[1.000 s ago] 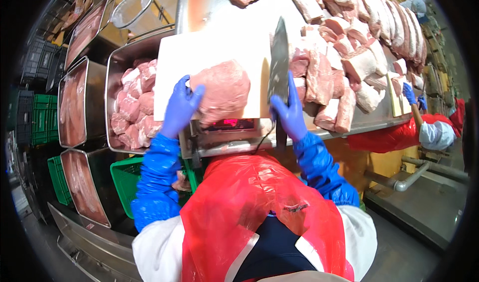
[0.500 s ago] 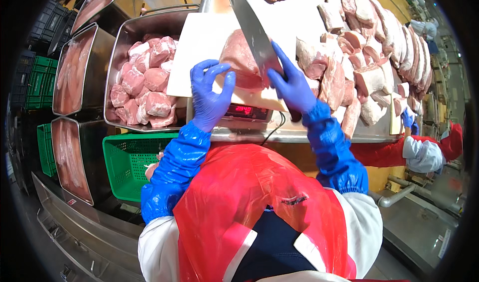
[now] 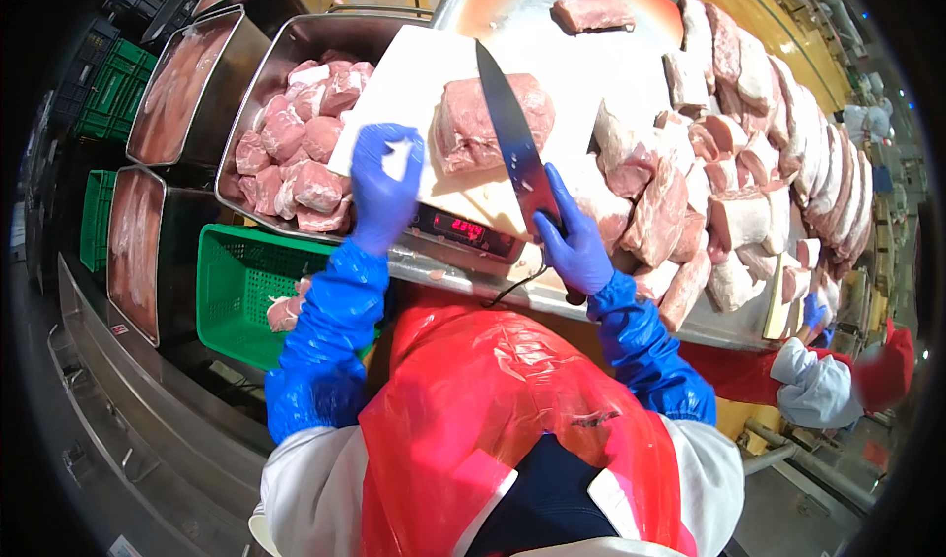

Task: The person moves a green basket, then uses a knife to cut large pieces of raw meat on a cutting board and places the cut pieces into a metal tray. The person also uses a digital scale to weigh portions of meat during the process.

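A large raw pork piece [image 3: 458,129] lies on a white cutting board [image 3: 402,74] in front of me. My right hand [image 3: 579,252] is closed round the handle of a large butcher's knife [image 3: 507,129]. Its blade points away from me and passes in front of the pork in this view; whether it touches the meat I cannot tell. To the left of the pork, my left hand [image 3: 386,191] holds nothing, its fingers curved and the thumb apart from them. A scale display [image 3: 468,232] with red lit digits shows just below the board's near edge.
On the left stand a metal tub [image 3: 232,188] of pork chunks and a green crate [image 3: 222,296] with a meat piece inside. Several cut pieces [image 3: 670,193] and long loins [image 3: 818,163] cover the right side. A co-worker's red sleeve [image 3: 734,372] reaches in at the right.
My left hand has moved left, away from the pork. My right hand has drawn the knife lower and nearer to me. The whole view has shifted and turned a little.
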